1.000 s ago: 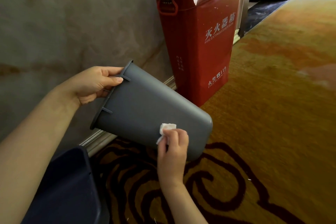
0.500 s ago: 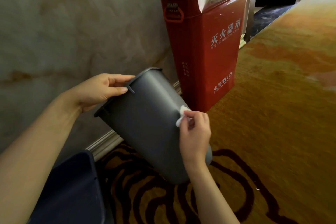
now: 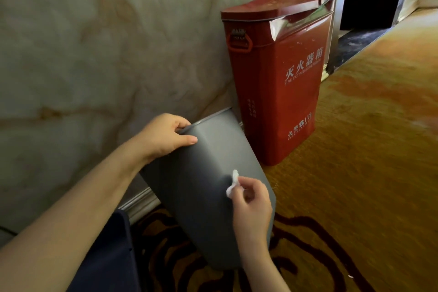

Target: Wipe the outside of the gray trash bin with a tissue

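The gray plastic trash bin [image 3: 201, 187] is held tilted above the patterned gold carpet [image 3: 355, 173], beside a red metal fire extinguisher box [image 3: 284, 83] standing against the marble wall [image 3: 106, 42]. The left hand [image 3: 166, 136] clasps the bin's rim, thumb on the outer side. The right hand [image 3: 252, 206] pinches a small crumpled white tissue [image 3: 232, 184] in its fingers [image 3: 244, 185], pressing it against the bin's outer wall.

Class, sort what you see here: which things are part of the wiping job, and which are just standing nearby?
In the job:
gray bin
tissue
left hand, gripping the rim
right hand, pinching the tissue

Just nearby:
red fire extinguisher box
carpet
marble wall
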`<state>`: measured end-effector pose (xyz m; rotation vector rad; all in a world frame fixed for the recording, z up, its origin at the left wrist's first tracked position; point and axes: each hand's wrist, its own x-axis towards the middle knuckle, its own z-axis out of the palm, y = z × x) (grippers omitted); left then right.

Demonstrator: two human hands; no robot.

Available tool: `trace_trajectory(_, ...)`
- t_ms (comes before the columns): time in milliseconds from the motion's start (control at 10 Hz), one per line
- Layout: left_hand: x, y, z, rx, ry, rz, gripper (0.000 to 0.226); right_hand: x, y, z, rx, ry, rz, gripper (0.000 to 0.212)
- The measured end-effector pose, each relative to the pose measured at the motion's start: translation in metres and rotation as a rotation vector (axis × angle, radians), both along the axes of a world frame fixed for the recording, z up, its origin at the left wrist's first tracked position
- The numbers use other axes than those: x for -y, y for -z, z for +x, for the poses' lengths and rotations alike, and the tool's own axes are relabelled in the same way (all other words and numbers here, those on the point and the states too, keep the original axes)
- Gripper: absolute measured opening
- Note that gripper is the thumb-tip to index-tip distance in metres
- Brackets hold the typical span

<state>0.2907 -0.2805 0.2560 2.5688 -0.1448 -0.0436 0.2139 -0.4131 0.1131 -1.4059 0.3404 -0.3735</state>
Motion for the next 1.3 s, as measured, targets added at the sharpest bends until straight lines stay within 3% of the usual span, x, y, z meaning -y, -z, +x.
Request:
trace_trajectory(100, -0.015, 0.003, -0.006, 0.049, -0.052, -0.024, 0.008, 0.015, -0.008, 0.007, -0.124, -0.068, 0.363, 0.014)
trace_trajectory(400, -0.079, 0.017, -0.047, 0.241, 0.117, 0.154, 0.017, 0.024, -0.037, 0.033, -0.085, -0.269, 0.237, 0.017)
trace_trajectory(500, -0.093, 0.046, -0.074, 0.263, 0.16, 0.264, 0.013, 0.018, -0.054, 0.041, 0.066, -0.326, 0.082, 0.015)
trace_trajectory(600, -0.108, 0.071, -0.094, 0.208, 0.093, 0.226, 0.009, 0.005, -0.073, 0.053, 0.216, -0.421, -0.114, 0.013)
trace_trajectory(800, -0.119, 0.084, -0.107, 0.083, 0.132, 0.132, 0.022, -0.044, -0.089, 0.09, 0.343, -0.63, -0.535, 0.013)
trace_trajectory(900, -0.124, 0.089, -0.107, 0.062, 0.14, 0.08, 0.012, -0.068, -0.08, 0.112, 0.348, -0.749, -0.85, 0.014)
trace_trajectory(1000, -0.128, 0.089, -0.108, 0.04, 0.142, 0.068, 0.006, -0.088, -0.063, 0.124, 0.228, -0.903, -1.115, 0.011)
trace_trajectory(1100, -0.125, 0.084, -0.112, -0.028, 0.141, 0.088, 0.014, -0.103, -0.054, 0.128, 0.022, -1.139, -1.264, 0.012)
trace_trajectory(1200, -0.124, 0.071, -0.115, -0.133, 0.122, 0.128, 0.033, -0.114, -0.055, 0.131, -0.149, -1.292, -1.344, 0.032)
trace_trajectory(1300, -0.128, 0.042, -0.102, -0.254, -0.061, 0.067, 0.061, -0.117, -0.069, 0.133, -0.272, -1.346, -1.408, 0.046)
